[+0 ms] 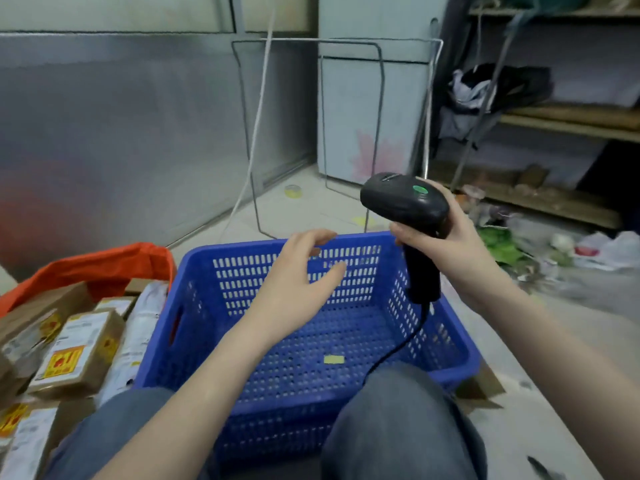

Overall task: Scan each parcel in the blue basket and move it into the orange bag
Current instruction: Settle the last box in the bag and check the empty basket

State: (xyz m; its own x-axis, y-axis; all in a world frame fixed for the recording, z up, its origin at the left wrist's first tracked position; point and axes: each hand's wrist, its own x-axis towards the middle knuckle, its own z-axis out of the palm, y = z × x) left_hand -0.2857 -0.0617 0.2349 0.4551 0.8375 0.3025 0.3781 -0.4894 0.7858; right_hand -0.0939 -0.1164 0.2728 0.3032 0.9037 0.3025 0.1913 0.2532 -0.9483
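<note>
- Zero parcels were left in the blue basket, as far as I could see; only a small yellow scrap lay on its floor.
- Left hand hovered over the basket, fingers spread and relaxed, holding nothing.
- Right hand was wrapped round the black scanner handle.
- The parcels sat piled at the orange bag, left of the basket: small taped cardboard boxes and soft mailers, probably light. I'd grab the boxes across their stiff sides.

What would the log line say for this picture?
left hand: open, over blue basket | right hand: holds scanner | basket: no parcels | parcels: by orange bag
</note>
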